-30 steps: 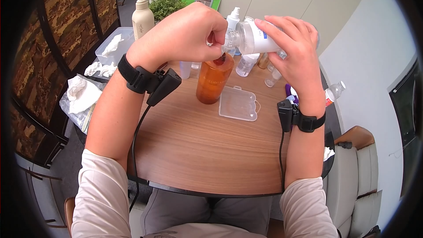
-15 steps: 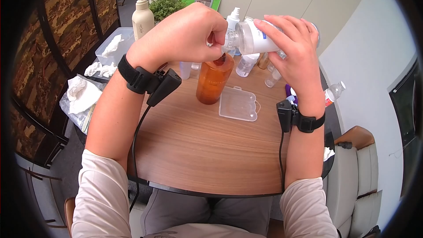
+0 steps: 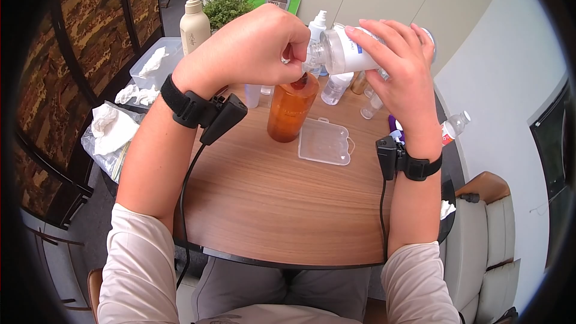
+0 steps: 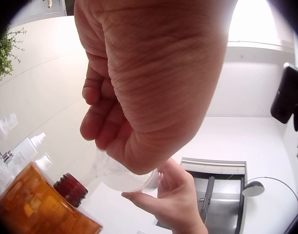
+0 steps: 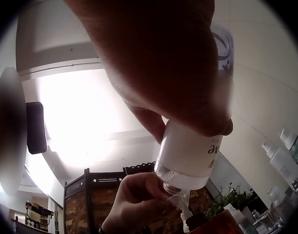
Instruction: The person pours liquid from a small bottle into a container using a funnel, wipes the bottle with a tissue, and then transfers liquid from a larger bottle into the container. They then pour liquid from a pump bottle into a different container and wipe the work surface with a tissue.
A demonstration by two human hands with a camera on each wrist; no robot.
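An amber bottle (image 3: pixel 291 111) with an open dark-red neck (image 4: pixel 71 187) stands on the round wooden table (image 3: pixel 270 204). Just above its mouth, my left hand (image 3: pixel 293 63) pinches a small clear funnel-like piece (image 5: pixel 180 200). My right hand (image 3: pixel 375 54) grips a white bottle with blue print (image 3: pixel 345 51) and holds it tipped on its side, its mouth against that piece. In the right wrist view the white bottle (image 5: pixel 193 156) points down at the left hand's fingers (image 5: pixel 139 195). Whether liquid flows is not visible.
A clear plastic tray (image 3: pixel 324 141) lies right of the amber bottle. Several small clear bottles (image 3: pixel 336 87) stand behind it, with a beige pump bottle (image 3: pixel 195 21) and a plant (image 3: pixel 225 3) at the back left. Tissues fill a clear box (image 3: pixel 153 63) and a bag (image 3: pixel 111 129) on the left.
The right hand has tipped the white bottle very slightly further. Both hands otherwise stay where they were above the amber bottle.
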